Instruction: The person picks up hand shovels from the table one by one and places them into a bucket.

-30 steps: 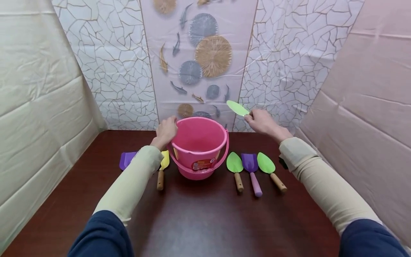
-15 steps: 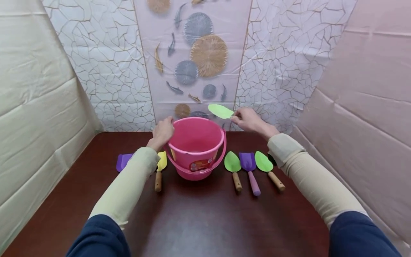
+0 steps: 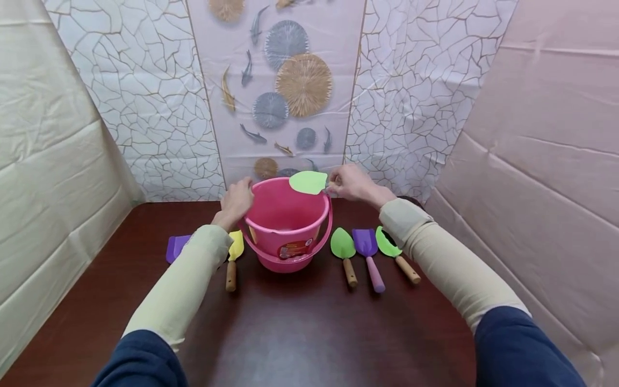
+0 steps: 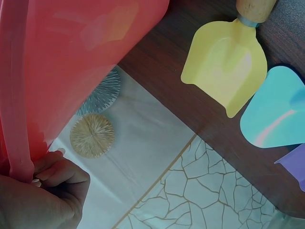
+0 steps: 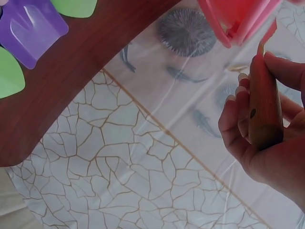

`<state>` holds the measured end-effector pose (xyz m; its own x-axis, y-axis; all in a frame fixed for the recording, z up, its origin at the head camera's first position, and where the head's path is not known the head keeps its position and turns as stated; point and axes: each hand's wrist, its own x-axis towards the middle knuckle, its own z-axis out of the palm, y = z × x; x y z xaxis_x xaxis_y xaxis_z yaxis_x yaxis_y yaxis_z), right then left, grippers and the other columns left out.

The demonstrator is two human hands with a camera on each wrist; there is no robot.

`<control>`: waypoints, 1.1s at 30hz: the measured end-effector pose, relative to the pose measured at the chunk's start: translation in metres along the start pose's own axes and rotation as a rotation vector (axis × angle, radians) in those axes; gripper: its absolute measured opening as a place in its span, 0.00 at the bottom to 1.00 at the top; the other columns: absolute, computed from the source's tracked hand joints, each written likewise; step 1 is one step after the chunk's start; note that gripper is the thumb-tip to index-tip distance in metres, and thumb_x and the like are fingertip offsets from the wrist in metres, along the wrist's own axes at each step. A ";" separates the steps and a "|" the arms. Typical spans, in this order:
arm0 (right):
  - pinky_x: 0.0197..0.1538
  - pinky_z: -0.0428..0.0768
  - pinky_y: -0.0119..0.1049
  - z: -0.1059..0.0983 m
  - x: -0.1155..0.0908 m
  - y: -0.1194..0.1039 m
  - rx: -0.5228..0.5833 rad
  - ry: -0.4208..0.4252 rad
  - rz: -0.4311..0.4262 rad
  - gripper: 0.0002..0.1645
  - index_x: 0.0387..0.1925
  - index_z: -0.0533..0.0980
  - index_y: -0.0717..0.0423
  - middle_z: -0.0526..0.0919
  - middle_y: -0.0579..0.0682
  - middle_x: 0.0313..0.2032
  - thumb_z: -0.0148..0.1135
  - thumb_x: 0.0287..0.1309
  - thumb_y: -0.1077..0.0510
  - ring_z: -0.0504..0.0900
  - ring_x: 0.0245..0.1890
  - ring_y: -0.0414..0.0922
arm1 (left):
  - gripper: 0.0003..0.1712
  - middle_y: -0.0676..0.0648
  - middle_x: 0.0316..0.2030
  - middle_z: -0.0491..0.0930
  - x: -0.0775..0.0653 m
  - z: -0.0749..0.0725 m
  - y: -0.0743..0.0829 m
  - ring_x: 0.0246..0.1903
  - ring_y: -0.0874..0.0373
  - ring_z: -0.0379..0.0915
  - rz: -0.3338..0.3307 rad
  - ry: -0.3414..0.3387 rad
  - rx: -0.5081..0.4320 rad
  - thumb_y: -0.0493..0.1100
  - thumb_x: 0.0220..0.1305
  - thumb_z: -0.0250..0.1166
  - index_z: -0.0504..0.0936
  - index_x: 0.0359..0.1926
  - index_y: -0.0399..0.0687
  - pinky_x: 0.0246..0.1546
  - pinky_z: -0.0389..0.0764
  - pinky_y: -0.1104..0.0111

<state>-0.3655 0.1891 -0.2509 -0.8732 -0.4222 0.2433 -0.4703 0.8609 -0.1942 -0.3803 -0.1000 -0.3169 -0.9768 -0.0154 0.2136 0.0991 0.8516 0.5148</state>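
Note:
A pink bucket (image 3: 265,241) stands upright on the table, its handle hanging down in front. My left hand (image 3: 237,199) grips its left rim, with thumb and fingers pinching the edge in the left wrist view. My right hand (image 3: 355,183) holds a green garden trowel (image 3: 308,183), whose blade points left over the bucket's right back rim. Its wooden handle (image 5: 265,105) lies in the curled fingers in the right wrist view. Right of the bucket lie a green trowel (image 3: 343,243), a purple shovel (image 3: 365,243) and another green trowel (image 3: 406,267).
Left of the bucket lie a yellow trowel (image 3: 236,246) and a purple shovel (image 3: 176,248), partly behind the left forearm. A light blue shovel (image 4: 274,109) shows between them in the left wrist view. A patterned sheet (image 3: 406,97) hangs behind the dark table (image 3: 290,333).
My right hand has carried the green trowel leftward and slightly down, from right of the bucket to over its rim. The left hand keeps its hold on the rim. The head view has shifted slightly.

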 end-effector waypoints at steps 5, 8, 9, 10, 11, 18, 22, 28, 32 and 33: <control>0.45 0.77 0.45 0.006 0.004 -0.011 -0.026 -0.036 0.049 0.09 0.36 0.83 0.52 0.85 0.50 0.35 0.64 0.57 0.53 0.79 0.38 0.47 | 0.19 0.38 0.48 0.79 -0.002 0.001 -0.003 0.48 0.40 0.77 0.006 0.018 0.005 0.44 0.74 0.40 0.73 0.55 0.48 0.47 0.75 0.48; 0.46 0.78 0.47 0.009 0.007 -0.017 -0.058 -0.059 0.053 0.09 0.37 0.84 0.50 0.86 0.49 0.37 0.64 0.57 0.52 0.80 0.40 0.48 | 0.19 0.38 0.48 0.80 -0.003 0.001 -0.004 0.48 0.40 0.77 0.002 0.018 0.003 0.45 0.74 0.40 0.73 0.55 0.48 0.47 0.75 0.48; 0.47 0.78 0.47 0.011 0.008 -0.018 -0.072 -0.064 0.049 0.09 0.37 0.84 0.50 0.86 0.49 0.38 0.64 0.57 0.52 0.81 0.41 0.48 | 0.19 0.39 0.49 0.80 -0.003 0.002 -0.004 0.48 0.41 0.77 0.000 0.018 0.002 0.45 0.74 0.40 0.73 0.55 0.48 0.47 0.75 0.48; 0.47 0.78 0.47 0.012 0.009 -0.020 -0.086 -0.064 0.048 0.09 0.37 0.84 0.49 0.86 0.48 0.39 0.65 0.57 0.51 0.81 0.42 0.48 | 0.19 0.39 0.49 0.80 -0.003 0.002 -0.004 0.48 0.41 0.77 0.003 0.018 0.004 0.45 0.74 0.40 0.73 0.55 0.48 0.48 0.75 0.48; 0.47 0.78 0.47 0.012 0.010 -0.022 -0.099 -0.064 0.050 0.09 0.38 0.84 0.48 0.86 0.48 0.40 0.65 0.57 0.51 0.82 0.42 0.48 | 0.18 0.39 0.49 0.80 -0.003 0.002 -0.005 0.48 0.41 0.77 0.007 0.021 0.006 0.45 0.74 0.41 0.73 0.55 0.47 0.48 0.75 0.48; 0.46 0.78 0.46 0.014 0.018 -0.031 -0.139 -0.069 0.064 0.09 0.38 0.84 0.46 0.86 0.47 0.40 0.65 0.56 0.51 0.81 0.42 0.49 | 0.18 0.38 0.48 0.80 -0.001 0.000 -0.002 0.48 0.41 0.77 0.024 0.032 0.015 0.44 0.74 0.42 0.74 0.55 0.46 0.48 0.76 0.48; 0.45 0.78 0.47 0.019 0.022 -0.032 -0.179 -0.072 0.017 0.07 0.34 0.84 0.47 0.86 0.48 0.37 0.64 0.57 0.52 0.81 0.40 0.50 | 0.18 0.39 0.49 0.80 -0.002 0.000 -0.002 0.48 0.41 0.77 0.021 0.037 0.018 0.44 0.74 0.42 0.74 0.55 0.47 0.48 0.76 0.48; 0.46 0.77 0.48 0.025 0.027 -0.033 -0.214 -0.059 -0.034 0.06 0.32 0.85 0.47 0.87 0.48 0.35 0.64 0.56 0.53 0.82 0.40 0.51 | 0.20 0.38 0.52 0.79 -0.002 0.001 -0.003 0.51 0.40 0.77 0.009 0.027 0.024 0.44 0.74 0.42 0.74 0.58 0.48 0.49 0.76 0.48; 0.47 0.77 0.48 0.025 0.029 -0.035 -0.206 -0.052 -0.043 0.06 0.32 0.85 0.48 0.87 0.47 0.35 0.64 0.57 0.54 0.83 0.40 0.51 | 0.21 0.38 0.54 0.78 -0.001 0.001 -0.003 0.52 0.40 0.76 0.013 0.028 0.041 0.44 0.74 0.41 0.72 0.60 0.47 0.50 0.76 0.47; 0.47 0.76 0.48 0.025 0.030 -0.036 -0.209 -0.053 -0.046 0.06 0.32 0.85 0.48 0.87 0.47 0.35 0.64 0.57 0.53 0.83 0.40 0.51 | 0.22 0.37 0.54 0.78 0.000 0.001 -0.002 0.53 0.40 0.76 0.015 0.030 0.041 0.44 0.74 0.41 0.72 0.61 0.46 0.50 0.76 0.47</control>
<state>-0.3778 0.1386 -0.2608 -0.8593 -0.4723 0.1962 -0.4783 0.8780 0.0187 -0.3806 -0.1013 -0.3189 -0.9692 -0.0175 0.2458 0.1052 0.8725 0.4771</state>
